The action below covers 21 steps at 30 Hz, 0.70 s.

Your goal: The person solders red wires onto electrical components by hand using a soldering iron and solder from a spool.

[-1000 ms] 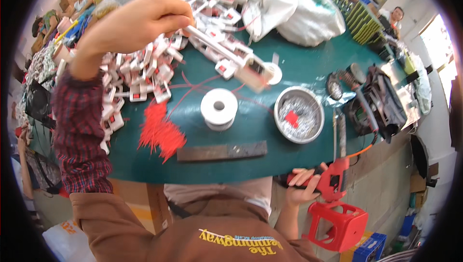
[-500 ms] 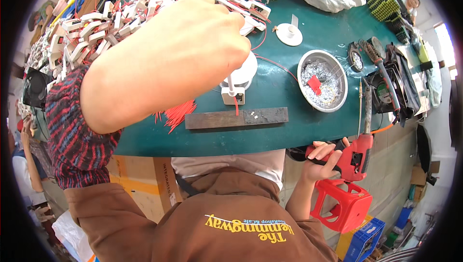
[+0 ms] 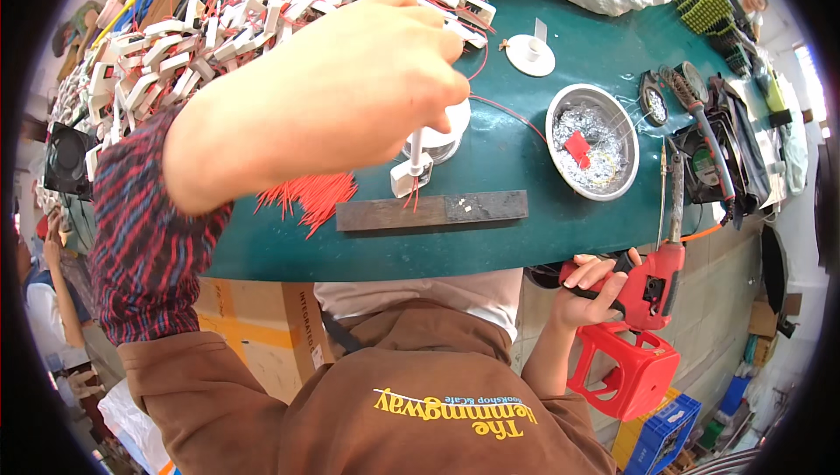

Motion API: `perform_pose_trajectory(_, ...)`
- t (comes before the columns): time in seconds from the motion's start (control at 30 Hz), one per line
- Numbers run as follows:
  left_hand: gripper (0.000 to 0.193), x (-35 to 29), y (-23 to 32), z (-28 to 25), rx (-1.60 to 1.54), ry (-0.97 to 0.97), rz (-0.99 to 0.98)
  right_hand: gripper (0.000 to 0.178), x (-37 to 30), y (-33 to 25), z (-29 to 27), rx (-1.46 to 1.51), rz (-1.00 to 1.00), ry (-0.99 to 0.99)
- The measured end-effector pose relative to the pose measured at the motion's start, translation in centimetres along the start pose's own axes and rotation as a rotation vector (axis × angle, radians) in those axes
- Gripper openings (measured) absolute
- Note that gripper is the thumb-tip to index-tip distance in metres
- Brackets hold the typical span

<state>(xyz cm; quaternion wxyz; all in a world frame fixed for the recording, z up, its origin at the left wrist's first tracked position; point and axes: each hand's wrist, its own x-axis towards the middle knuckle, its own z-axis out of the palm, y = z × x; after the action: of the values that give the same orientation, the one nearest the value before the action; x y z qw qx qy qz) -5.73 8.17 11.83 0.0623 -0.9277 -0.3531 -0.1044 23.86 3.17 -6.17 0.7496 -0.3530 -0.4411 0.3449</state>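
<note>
My left hand (image 3: 394,81) is closed over the worktable, its fingertips mostly hidden behind the back of the hand. From under it comes a white plastic piece (image 3: 409,179) with a slim stem and a boxy end, tilted, with short red wires hanging from it. Just in front lies a dark flat bar (image 3: 394,213) with small pale bits on its right half. My right hand (image 3: 588,291), low at the table's front edge, is wrapped round the handle of a red soldering gun (image 3: 654,287), its metal barrel pointing up and away.
A heap of white plastic pieces with red wires (image 3: 175,55) covers the far left. Cut red wires (image 3: 315,199) lie beside the bar. Right of centre stand a metal bowl (image 3: 560,160) of silvery scraps and a soldering iron (image 3: 713,156). A red stool (image 3: 643,379) stands below.
My left hand has shifted slightly right. The boxy end of the white piece has tilted and swung a little left. My right hand keeps its hold on the soldering gun.
</note>
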Motion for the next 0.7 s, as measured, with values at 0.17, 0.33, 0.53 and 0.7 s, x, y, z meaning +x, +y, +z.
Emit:
perform_pose_trajectory(0.17, 0.017, -0.7, -1.3, 1.4, -0.139, 0.078, -0.029, 0.035, 0.0, 0.2, -0.2, 0.01, -0.009, -0.009)
perform_pose_trajectory(0.33, 0.016, -1.6, -1.3, 1.5, -0.123, 0.08, -0.078, 0.035, -0.1, 0.1, -0.2, 0.004, -0.003, -0.009)
perform_pose_trajectory(0.53, 0.028, -1.1, 0.7, 2.8, 0.163, 0.282, -0.14, 0.034, -0.2, 0.2, -0.4, 0.02, -0.005, -0.012)
perform_pose_trajectory(0.7, 0.031, -4.3, 4.3, 4.5, 0.142, 0.381, -0.035, 0.035, -0.2, 0.2, -0.4, 0.011, 0.013, -0.002)
